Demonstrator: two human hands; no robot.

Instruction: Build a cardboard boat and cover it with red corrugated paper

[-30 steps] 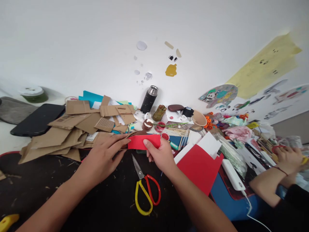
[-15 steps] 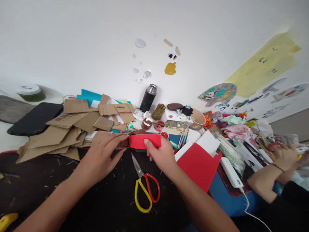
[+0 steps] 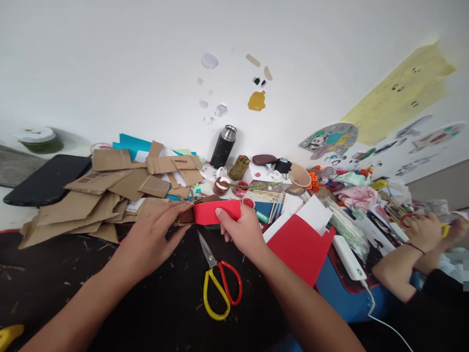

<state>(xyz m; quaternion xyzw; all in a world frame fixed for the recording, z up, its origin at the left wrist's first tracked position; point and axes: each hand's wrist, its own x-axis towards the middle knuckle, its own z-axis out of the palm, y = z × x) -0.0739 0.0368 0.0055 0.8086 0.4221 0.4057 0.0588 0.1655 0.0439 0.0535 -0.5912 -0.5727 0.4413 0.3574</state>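
My right hand point(image 3: 240, 222) is closed on a strip of red corrugated paper point(image 3: 210, 212), thumb on its front face. The strip lies along a brown cardboard piece point(image 3: 187, 216), mostly hidden by the fingers and the paper. My left hand point(image 3: 163, 227) grips the brown piece at its left end, fingers on top and thumb below. Just beneath both hands, scissors point(image 3: 218, 286) with one yellow and one red handle lie on the black mat point(image 3: 161, 313), blades slightly apart and pointing away from me.
Torn cardboard point(image 3: 73, 208) is heaped at the left beside a black tablet-like slab point(image 3: 47, 180). A black flask point(image 3: 223, 146) stands by the wall. Red sheets point(image 3: 302, 249) and a white glue gun point(image 3: 348, 259) with a cord lie right. Another person's hand point(image 3: 425, 232) works at far right.
The whole view has shifted slightly. Both my hands keep their hold on the red paper and brown piece, with little movement. The other person's hands have moved a little.
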